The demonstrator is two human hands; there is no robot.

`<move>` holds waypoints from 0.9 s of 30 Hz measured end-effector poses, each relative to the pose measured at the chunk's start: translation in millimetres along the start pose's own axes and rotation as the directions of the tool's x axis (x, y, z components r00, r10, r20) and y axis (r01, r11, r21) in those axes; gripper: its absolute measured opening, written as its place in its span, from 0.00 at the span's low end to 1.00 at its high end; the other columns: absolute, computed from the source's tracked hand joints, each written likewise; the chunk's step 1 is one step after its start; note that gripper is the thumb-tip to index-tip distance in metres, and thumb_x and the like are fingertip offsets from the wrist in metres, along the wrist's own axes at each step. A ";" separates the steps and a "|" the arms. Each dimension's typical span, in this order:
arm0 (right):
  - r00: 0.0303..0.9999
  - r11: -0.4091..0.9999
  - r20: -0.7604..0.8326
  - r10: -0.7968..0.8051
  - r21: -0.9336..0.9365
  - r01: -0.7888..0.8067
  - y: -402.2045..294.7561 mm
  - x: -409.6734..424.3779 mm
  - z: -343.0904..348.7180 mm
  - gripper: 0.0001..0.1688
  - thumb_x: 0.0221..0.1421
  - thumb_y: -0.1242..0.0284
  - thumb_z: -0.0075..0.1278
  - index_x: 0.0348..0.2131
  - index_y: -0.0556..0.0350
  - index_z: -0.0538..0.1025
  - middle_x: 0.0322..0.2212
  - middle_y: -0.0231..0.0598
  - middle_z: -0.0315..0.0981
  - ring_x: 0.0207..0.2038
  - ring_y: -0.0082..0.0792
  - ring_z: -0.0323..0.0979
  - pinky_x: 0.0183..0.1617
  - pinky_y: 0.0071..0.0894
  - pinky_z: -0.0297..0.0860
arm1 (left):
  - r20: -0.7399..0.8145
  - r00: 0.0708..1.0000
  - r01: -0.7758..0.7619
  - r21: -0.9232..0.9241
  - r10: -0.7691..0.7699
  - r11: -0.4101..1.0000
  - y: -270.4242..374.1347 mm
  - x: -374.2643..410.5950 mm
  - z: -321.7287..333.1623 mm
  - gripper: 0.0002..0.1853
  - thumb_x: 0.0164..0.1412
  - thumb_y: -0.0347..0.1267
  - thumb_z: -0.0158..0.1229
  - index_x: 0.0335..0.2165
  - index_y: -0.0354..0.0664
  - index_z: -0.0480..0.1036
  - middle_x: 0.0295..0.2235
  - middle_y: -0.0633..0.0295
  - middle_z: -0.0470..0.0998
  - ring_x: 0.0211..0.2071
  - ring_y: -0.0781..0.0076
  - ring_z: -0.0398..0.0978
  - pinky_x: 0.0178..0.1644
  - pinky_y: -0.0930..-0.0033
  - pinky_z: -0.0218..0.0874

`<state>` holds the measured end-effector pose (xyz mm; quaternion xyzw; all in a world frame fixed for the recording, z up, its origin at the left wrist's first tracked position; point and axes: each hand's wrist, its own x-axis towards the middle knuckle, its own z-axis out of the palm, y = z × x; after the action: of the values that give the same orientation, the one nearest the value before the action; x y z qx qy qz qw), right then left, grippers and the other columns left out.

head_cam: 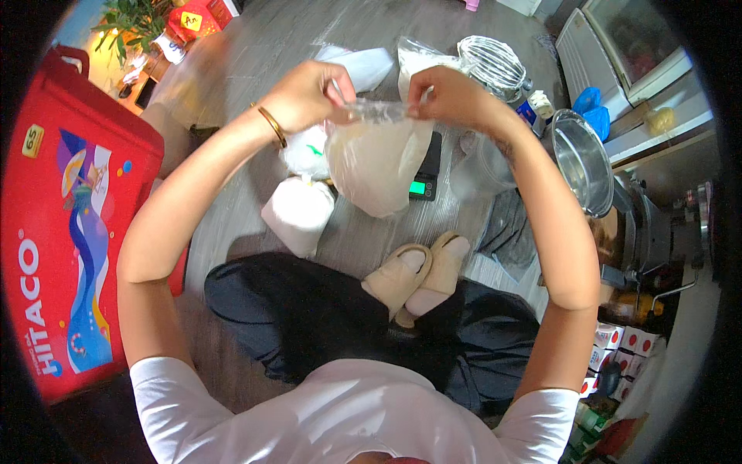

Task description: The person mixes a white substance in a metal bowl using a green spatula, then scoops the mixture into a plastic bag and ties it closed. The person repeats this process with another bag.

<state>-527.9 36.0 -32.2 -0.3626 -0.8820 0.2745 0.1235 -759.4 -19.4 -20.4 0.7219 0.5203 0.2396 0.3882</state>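
My left hand (316,95) and my right hand (446,98) pinch the two top corners of a clear plastic bag (377,162), which hangs between them with pale contents that look like powder. Behind the bag, partly covered, lies a black digital scale (426,174) with a lit green display. Left of it on the floor sit a tied bag of white powder (301,211) and a white bag with a green mark (307,153). Beyond my right hand is another clear bag with white contents (411,58). A translucent plastic container (484,168) is near my right forearm.
A large whisk attachment (493,61) and a steel bowl (582,162) are at the right. A white plastic bag (365,66) lies ahead. Dark cloth (510,232) lies right of my slippers (400,269). A big red storage box (87,232) borders the left, several cartons (623,354) the lower right.
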 end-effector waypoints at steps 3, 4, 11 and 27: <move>0.995 0.994 -0.013 -0.098 0.042 0.098 -7.8 -32.4 41.0 0.10 0.36 0.78 0.56 0.26 0.58 0.73 0.23 0.41 0.72 0.29 0.35 0.71 0.34 0.31 0.66 | 0.082 0.993 0.078 0.127 -0.089 0.989 -1.7 -33.5 25.7 0.09 0.39 0.26 0.64 0.25 0.39 0.74 0.15 0.69 0.69 0.17 0.85 0.63 0.21 0.80 0.55; 0.997 0.997 0.031 -0.075 0.030 0.074 -9.5 -41.1 52.6 0.11 0.37 0.78 0.55 0.27 0.57 0.73 0.24 0.42 0.72 0.29 0.38 0.71 0.34 0.33 0.66 | 0.066 0.996 0.050 0.169 -0.062 0.984 -7.0 -42.6 32.9 0.09 0.39 0.27 0.64 0.25 0.39 0.75 0.16 0.65 0.70 0.17 0.81 0.66 0.22 0.77 0.57; 0.992 0.994 0.107 0.063 0.086 -0.072 -8.6 -77.3 107.4 0.15 0.35 0.80 0.53 0.31 0.56 0.76 0.25 0.46 0.72 0.30 0.42 0.72 0.35 0.35 0.67 | -0.156 0.976 0.178 0.164 -0.153 0.970 -42.2 -86.9 84.3 0.06 0.37 0.30 0.63 0.20 0.40 0.75 0.16 0.60 0.72 0.20 0.72 0.70 0.25 0.71 0.59; 0.984 0.938 -0.094 0.149 0.330 -0.110 -29.1 -75.6 175.2 0.20 0.40 0.80 0.53 0.38 0.55 0.72 0.24 0.48 0.70 0.29 0.45 0.69 0.34 0.38 0.65 | -0.179 0.942 0.268 -0.106 -0.283 0.958 -67.3 -120.9 114.3 0.09 0.45 0.23 0.59 0.29 0.37 0.71 0.22 0.61 0.70 0.22 0.78 0.71 0.25 0.75 0.61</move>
<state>-564.3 -103.7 -160.3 -0.4104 -0.7904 0.4011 0.2147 -753.3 -157.7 -134.6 0.5993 0.6413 0.2721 0.3944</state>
